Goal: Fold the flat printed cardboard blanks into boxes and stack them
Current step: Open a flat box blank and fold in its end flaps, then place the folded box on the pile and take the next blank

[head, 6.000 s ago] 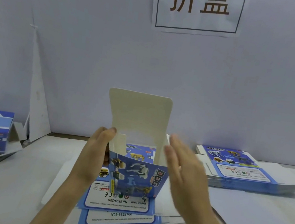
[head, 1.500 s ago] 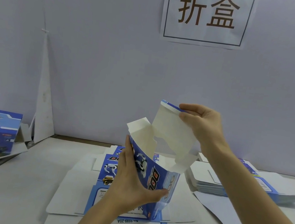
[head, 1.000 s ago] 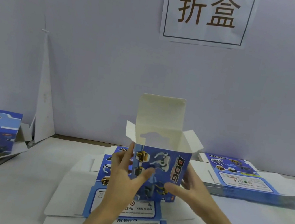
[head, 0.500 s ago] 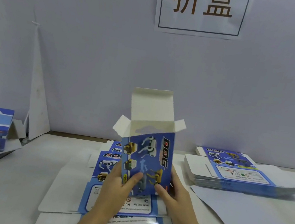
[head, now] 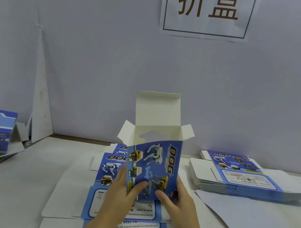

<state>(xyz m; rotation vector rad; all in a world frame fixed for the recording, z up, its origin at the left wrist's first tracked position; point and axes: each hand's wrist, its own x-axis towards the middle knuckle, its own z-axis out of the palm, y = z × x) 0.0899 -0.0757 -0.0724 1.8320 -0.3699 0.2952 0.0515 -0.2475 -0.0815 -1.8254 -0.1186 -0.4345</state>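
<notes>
Since this box (head: 153, 164) is only thin printed card, I judge it weighs next to nothing and will crease or buckle if I squeeze its walls. The glossy face looks likely to slide, so the safest hold is low down along the folded corners, where the card should be stiffest. My left grip (head: 123, 193) is clamped on its lower left edge, thumb across the printed front, and my right grip (head: 178, 200) pinches the lower right edge the same way.

It stands upright in front of me over the pile of flat blanks (head: 122, 210) on the worktop (head: 20, 182); whether its base touches the pile I cannot tell. Its front is blue, printed with toy dogs and vehicles and the word DOG running down one side, and the inside is plain white. The tall lid flap (head: 158, 109) stands up at the back and the two small dust flaps (head: 188, 132) splay outward, so the top is open.
</notes>
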